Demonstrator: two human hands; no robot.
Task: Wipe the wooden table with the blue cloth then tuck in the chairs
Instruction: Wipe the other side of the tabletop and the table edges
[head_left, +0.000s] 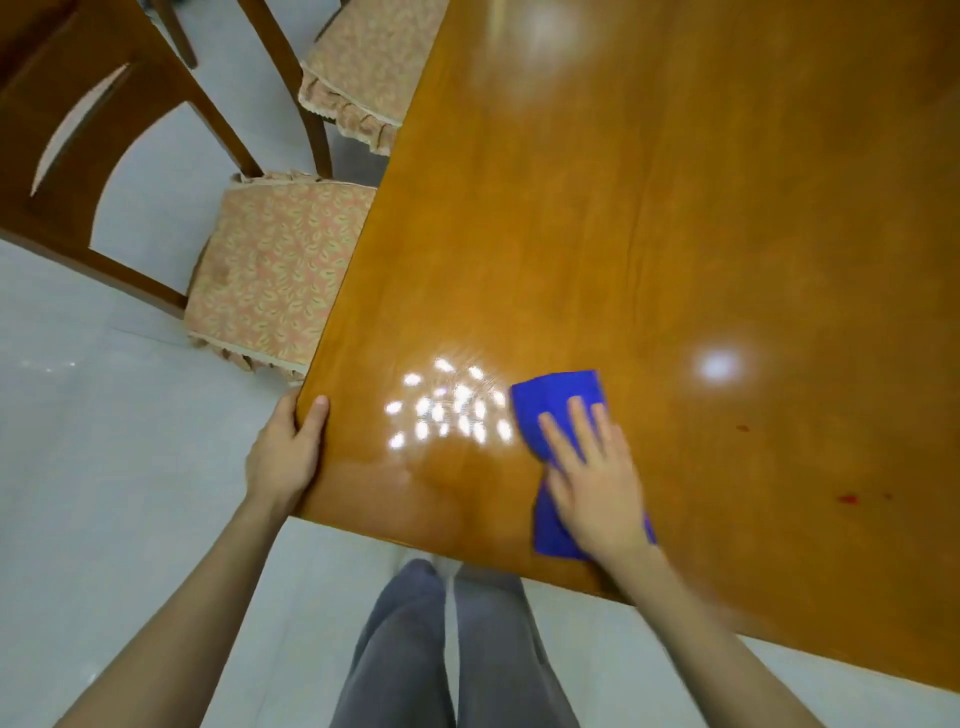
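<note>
Right hand (592, 483) presses flat, fingers spread, on the soft, limp blue cloth (558, 402) near the tabletop (623, 234) front edge; left hand (288, 449) grips its corner.

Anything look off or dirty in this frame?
Two small red spots mark the glossy wooden table, right of the blue cloth under the flat right hand; they look like unwiped stains. The near chair's floral seat cushion also shows a dark stain.
</note>
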